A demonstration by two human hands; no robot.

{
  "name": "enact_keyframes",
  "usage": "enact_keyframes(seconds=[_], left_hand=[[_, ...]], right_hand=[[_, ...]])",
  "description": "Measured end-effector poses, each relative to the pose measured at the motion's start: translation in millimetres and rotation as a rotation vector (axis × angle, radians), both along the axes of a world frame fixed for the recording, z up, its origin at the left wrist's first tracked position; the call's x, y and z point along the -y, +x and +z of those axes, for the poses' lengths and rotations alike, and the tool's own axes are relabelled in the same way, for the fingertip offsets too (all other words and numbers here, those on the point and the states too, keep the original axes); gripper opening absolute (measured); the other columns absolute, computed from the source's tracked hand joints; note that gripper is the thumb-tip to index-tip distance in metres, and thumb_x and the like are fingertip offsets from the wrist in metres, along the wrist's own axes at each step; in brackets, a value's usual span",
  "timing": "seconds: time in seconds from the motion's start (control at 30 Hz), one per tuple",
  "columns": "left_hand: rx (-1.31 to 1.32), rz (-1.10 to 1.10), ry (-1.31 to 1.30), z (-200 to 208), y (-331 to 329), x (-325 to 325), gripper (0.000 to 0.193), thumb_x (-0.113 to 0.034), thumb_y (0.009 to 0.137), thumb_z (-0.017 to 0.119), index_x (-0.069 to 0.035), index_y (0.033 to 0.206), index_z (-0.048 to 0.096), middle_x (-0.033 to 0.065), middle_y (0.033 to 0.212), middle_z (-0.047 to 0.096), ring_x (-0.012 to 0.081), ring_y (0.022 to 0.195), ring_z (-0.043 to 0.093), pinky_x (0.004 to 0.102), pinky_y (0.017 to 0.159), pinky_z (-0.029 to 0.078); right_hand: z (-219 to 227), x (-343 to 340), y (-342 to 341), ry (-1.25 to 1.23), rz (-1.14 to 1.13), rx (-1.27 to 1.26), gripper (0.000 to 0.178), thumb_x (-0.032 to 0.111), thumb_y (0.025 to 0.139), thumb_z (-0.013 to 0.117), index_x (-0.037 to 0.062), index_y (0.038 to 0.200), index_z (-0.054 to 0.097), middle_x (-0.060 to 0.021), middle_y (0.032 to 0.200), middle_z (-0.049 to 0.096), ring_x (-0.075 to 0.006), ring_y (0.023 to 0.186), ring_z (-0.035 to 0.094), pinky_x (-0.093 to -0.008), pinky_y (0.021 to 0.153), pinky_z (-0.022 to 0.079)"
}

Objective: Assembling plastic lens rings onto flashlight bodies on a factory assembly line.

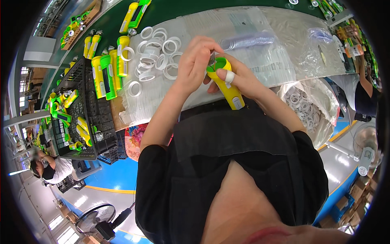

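My right hand (240,76), with a white wrap on its thumb, is closed round a yellow flashlight body (233,96). The body is tilted, its wide green-lined mouth facing up and away from me. At that mouth my left hand (196,61) pinches a small silvery piece (212,59); the fingers cover most of it, and its kind is not clear. Just beyond my hands lies a long row of clear round lenses (248,41). Left of my left hand, several white plastic rings (149,57) lie loosely heaped on the plastic-covered table (280,61).
Yellow and green flashlights (108,77) stand at the table's left, beside a black crate (91,118) holding more. An open sack of white rings (302,106) is at my right. Fans (97,219) stand on the floor. Other people (57,168) work at both sides.
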State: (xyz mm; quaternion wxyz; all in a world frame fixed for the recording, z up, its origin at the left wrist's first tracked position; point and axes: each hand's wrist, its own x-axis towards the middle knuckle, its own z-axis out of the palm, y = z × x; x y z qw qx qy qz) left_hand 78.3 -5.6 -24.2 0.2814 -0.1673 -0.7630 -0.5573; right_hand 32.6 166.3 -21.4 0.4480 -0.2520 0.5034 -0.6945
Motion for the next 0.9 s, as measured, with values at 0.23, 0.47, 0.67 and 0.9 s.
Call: enact_keyframes(seconds=[0.23,0.47,0.67,0.9], left_hand=[[-0.067,-0.016,-0.134,-12,-2,-18,0.042,-0.032,0.104,0.031,-0.006,0.104,0.063,0.0097,0.111,0.065,0.0307,0.110,0.057,0.0397,0.096,0.039],[0.162,0.292,-0.342,-58,-57,-7,0.044,-0.029,0.089,0.062,-0.003,0.124,0.058,0.0162,0.124,0.059,0.0349,0.117,0.053,0.0407,0.100,0.039],[0.276,0.196,-0.501,-76,-72,11,0.059,-0.030,0.075,0.078,-0.006,0.126,0.059,0.0124,0.114,0.061,0.0315,0.111,0.054,0.0396,0.093,0.043],[0.058,0.019,-0.377,-10,-18,-6,0.037,-0.022,0.096,0.053,-0.010,0.130,0.059,0.0121,0.118,0.054,0.0246,0.107,0.051,0.0333,0.090,0.044]], right_hand=[[-22,7,7,-0.087,-0.234,0.022,0.045,0.033,0.097,0.058,0.0065,0.129,0.043,-0.0109,0.091,0.062,-0.0188,0.072,0.063,-0.0326,0.067,0.052],[-23,-24,-19,-0.098,-0.412,0.063,0.045,0.039,0.100,0.046,0.0068,0.131,0.043,-0.0143,0.087,0.060,-0.0218,0.072,0.059,-0.0334,0.067,0.048],[-23,-35,-18,-0.098,-0.374,0.115,0.039,0.033,0.099,0.050,0.0060,0.127,0.048,-0.0119,0.088,0.062,-0.0183,0.071,0.063,-0.0309,0.067,0.050],[-15,-20,-14,-0.057,-0.243,0.098,0.041,0.033,0.096,0.055,0.0061,0.126,0.050,-0.0102,0.085,0.063,-0.0171,0.069,0.062,-0.0293,0.064,0.049]])
